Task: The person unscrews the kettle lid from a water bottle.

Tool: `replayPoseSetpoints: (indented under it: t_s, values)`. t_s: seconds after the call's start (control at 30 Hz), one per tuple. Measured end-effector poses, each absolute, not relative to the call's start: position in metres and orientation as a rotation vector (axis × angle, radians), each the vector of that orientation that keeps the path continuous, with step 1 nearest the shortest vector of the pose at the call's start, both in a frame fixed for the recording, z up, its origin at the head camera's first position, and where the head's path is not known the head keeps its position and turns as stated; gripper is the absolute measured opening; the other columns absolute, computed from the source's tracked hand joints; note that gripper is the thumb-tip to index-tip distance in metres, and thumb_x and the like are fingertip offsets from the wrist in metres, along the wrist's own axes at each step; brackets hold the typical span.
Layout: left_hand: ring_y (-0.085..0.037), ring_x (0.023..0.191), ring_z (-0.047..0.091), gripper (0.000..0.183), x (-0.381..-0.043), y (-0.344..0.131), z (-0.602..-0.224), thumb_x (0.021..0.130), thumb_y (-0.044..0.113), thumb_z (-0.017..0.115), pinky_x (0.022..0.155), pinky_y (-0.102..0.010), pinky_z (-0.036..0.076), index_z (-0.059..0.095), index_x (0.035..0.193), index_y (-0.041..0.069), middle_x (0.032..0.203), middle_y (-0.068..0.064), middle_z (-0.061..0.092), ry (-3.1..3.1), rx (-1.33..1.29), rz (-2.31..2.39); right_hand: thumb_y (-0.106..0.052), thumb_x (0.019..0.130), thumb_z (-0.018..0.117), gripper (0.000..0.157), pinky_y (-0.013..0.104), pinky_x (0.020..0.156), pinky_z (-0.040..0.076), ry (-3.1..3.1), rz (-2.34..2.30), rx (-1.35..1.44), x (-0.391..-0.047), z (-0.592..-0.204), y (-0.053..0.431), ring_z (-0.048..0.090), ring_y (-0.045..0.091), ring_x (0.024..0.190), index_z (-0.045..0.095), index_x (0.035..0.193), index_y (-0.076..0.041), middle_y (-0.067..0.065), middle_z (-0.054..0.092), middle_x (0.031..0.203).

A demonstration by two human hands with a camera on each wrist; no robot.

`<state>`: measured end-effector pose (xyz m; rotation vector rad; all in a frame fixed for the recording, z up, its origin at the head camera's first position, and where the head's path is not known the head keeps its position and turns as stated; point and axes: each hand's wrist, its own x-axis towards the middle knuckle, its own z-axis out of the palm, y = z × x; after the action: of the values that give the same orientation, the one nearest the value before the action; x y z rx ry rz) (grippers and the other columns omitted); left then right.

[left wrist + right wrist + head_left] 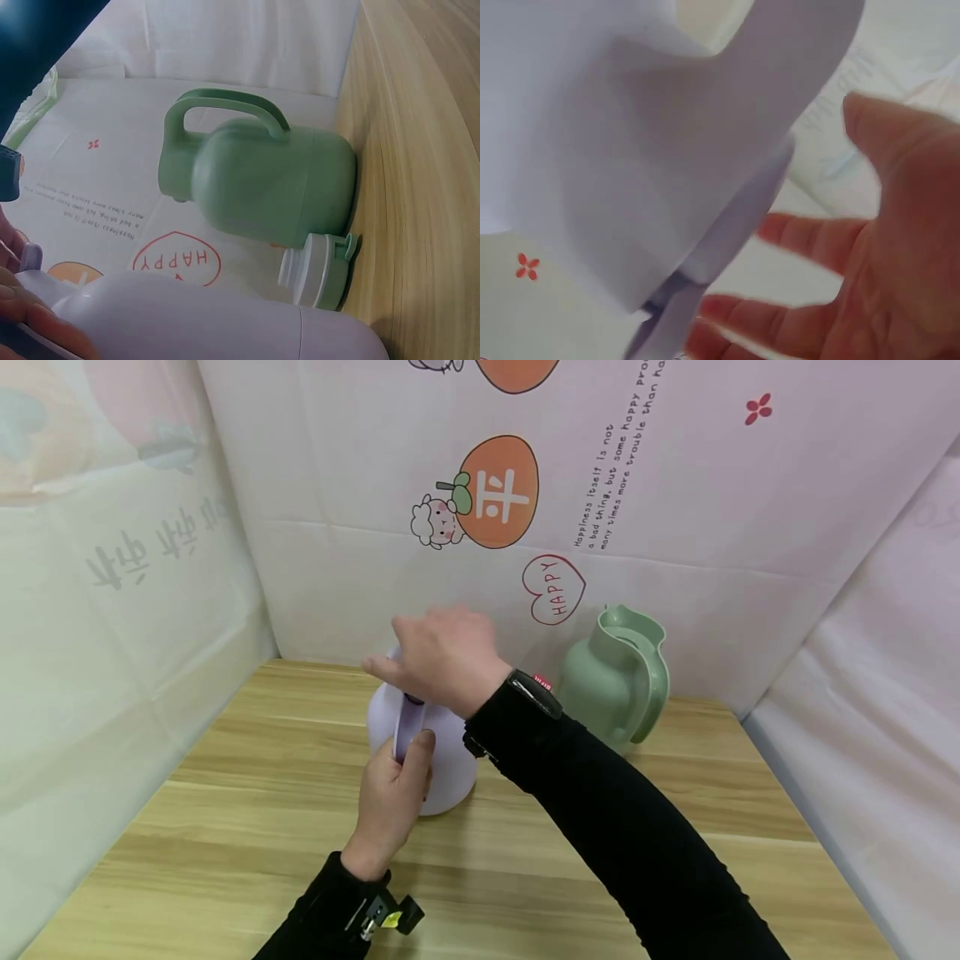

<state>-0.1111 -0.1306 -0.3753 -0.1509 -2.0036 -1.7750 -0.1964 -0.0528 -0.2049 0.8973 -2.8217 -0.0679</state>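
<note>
A lavender vacuum jug (452, 764) stands on the table, partly covered by both hands. My left hand (390, 802) grips its handle (408, 727), the thumb lying along it. Over the jug's top is my right hand (450, 656), its thumb held apart. In the right wrist view, the fingers (810, 240) of that hand are spread and lightly bent, with fingertips right at the edge of the lavender lid (731, 240). A small lavender tab (31, 256) shows at the jug's top in the left wrist view.
A green vacuum jug (600, 685) stands to the right, its mouth uncovered. Between the two jugs, a green and white stopper (311, 270) rests on the wooden table (247, 827). Printed white cloth (360, 468) rises behind and at both sides.
</note>
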Motion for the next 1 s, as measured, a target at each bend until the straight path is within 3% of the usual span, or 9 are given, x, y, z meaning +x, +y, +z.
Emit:
replayPoseSetpoints:
  t_s: [0.1, 0.3, 0.53, 0.8, 1.0]
  values:
    - [-0.011, 0.047, 0.042, 0.045, -0.1103, -0.1304, -0.3740, 0.111, 0.030, 0.051, 0.045, -0.026, 0.034, 0.046, 0.072, 0.008, 0.056, 0.000, 0.047, -2.004, -0.146, -1.781, -0.082, 0.095, 0.043, 0.061, 0.036, 0.053, 0.047, -2.828, -0.158, 0.780, -0.1913, -0.2054, -0.0579, 0.059, 0.018, 0.063, 0.065, 0.095, -0.025, -0.003, 0.060, 0.072]
    - [-0.009, 0.048, 0.042, 0.046, -0.1100, -0.1299, -0.3729, 0.111, 0.030, 0.052, 0.045, -0.025, 0.034, 0.046, 0.071, 0.008, 0.057, 0.001, 0.047, -1.999, -0.133, -1.786, -0.078, 0.100, 0.037, 0.062, 0.034, 0.054, 0.040, -2.825, -0.320, 0.722, -0.1867, -0.2078, -0.0637, 0.055, 0.016, 0.060, 0.061, 0.080, -0.024, -0.006, 0.053, 0.064]
    - [-0.009, 0.048, 0.041, 0.048, -0.1100, -0.1301, -0.3728, 0.111, 0.030, 0.052, 0.045, -0.025, 0.033, 0.045, 0.070, 0.007, 0.057, 0.001, 0.046, -1.999, -0.127, -1.789, -0.067, 0.106, 0.037, 0.064, 0.029, 0.047, 0.026, -2.789, -0.358, 0.736, -0.1862, -0.2099, -0.0643, 0.040, 0.013, 0.052, 0.051, 0.061, -0.024, -0.007, 0.036, 0.056]
    - [-0.009, 0.047, 0.041, 0.048, -0.1108, -0.1299, -0.3735, 0.111, 0.032, 0.052, 0.043, -0.025, 0.031, 0.045, 0.069, 0.008, 0.056, 0.001, 0.047, -2.010, -0.112, -1.770, -0.063, 0.107, 0.036, 0.057, 0.031, 0.048, 0.037, -2.831, -0.334, 0.754, -0.1898, -0.2109, -0.0632, 0.053, 0.014, 0.057, 0.063, 0.075, -0.024, -0.007, 0.047, 0.060]
    - [-0.010, 0.046, 0.041, 0.048, -0.1115, -0.1299, -0.3743, 0.111, 0.031, 0.050, 0.043, -0.026, 0.032, 0.046, 0.069, 0.009, 0.056, 0.001, 0.047, -2.007, -0.139, -1.761, -0.060, 0.107, 0.041, 0.046, 0.032, 0.051, 0.039, -2.875, -0.281, 0.798, -0.1945, -0.2094, -0.0609, 0.056, 0.015, 0.062, 0.063, 0.088, -0.024, -0.006, 0.052, 0.067]
